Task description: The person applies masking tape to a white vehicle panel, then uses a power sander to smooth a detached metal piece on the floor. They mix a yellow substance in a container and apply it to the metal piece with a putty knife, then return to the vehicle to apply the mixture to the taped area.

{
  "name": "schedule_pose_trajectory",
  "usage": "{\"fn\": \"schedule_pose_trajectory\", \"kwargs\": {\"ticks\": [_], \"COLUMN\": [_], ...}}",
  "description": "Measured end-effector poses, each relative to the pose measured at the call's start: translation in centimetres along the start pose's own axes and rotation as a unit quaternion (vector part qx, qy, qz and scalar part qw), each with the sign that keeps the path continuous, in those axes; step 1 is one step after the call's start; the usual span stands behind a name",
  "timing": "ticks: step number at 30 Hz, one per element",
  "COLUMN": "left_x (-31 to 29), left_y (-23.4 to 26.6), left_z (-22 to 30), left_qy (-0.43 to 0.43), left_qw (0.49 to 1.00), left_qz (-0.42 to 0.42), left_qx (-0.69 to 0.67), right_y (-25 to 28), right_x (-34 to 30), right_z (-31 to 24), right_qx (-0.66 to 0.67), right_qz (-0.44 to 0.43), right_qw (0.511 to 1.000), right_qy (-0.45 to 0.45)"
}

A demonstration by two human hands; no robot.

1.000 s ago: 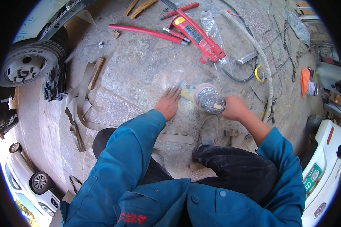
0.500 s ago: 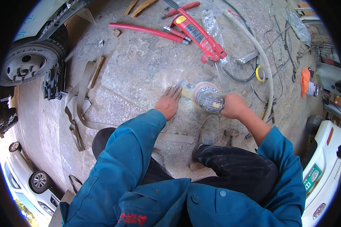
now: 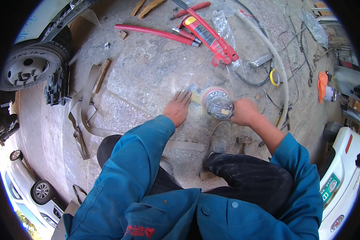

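My left hand (image 3: 178, 109) lies flat, fingers stretched out, on the left end of a small flat piece (image 3: 196, 96) with yellowish and grey patches. The piece rests on the dusty floor, and part of it is covered by my fingers. Wrapped round the handle of a round-headed power sander (image 3: 220, 107) is my right hand (image 3: 245, 112). The sander's pinkish disc sits against the right end of the piece, hiding that end. Whether the disc is spinning I cannot tell.
Ahead lie a red floor jack (image 3: 208, 36) and a red pole (image 3: 154, 34). A grey ribbed hose (image 3: 276, 56) curves down the right, past a yellow tape roll (image 3: 275, 77). Left are a grey strap (image 3: 84, 108) and a truck wheel (image 3: 28, 68). A hammer (image 3: 244, 140) lies near my foot.
My right hand and the sander have shifted slightly left, toward my left hand. My left hand stays in place on the piece.
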State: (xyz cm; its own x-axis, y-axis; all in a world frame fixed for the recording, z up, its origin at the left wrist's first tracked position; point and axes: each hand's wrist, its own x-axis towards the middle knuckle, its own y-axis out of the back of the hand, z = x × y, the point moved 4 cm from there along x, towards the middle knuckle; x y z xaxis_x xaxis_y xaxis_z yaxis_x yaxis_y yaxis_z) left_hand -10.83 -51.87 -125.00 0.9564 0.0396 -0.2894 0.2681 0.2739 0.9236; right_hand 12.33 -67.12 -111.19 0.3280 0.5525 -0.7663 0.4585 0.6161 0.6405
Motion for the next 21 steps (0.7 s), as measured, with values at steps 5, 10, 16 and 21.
{"fn": "schedule_pose_trajectory", "kwargs": {"ticks": [5,10,16,21], "left_x": [0.0,0.0,0.1,0.2], "left_y": [0.1,-0.2,0.1,0.1], "left_z": [0.0,0.0,0.2,0.0], "left_qy": [0.001,0.003,0.000,-0.004], "left_qw": [1.000,1.000,1.000,1.000], "left_qz": [-0.012,-0.008,-0.009,0.012], "left_qx": [0.007,0.011,0.014,0.023], "right_y": [-0.7,0.4,-1.1,-0.8], "right_x": [0.2,-0.5,-0.2,-0.5], "right_z": [1.1,0.0,1.3,2.5], "right_qx": [0.022,-0.013,0.007,0.001], "right_qz": [0.002,-0.006,-0.010,0.013], "right_qw": [1.000,1.000,1.000,1.000], "right_qy": [-0.004,-0.008,-0.002,-0.010]}}
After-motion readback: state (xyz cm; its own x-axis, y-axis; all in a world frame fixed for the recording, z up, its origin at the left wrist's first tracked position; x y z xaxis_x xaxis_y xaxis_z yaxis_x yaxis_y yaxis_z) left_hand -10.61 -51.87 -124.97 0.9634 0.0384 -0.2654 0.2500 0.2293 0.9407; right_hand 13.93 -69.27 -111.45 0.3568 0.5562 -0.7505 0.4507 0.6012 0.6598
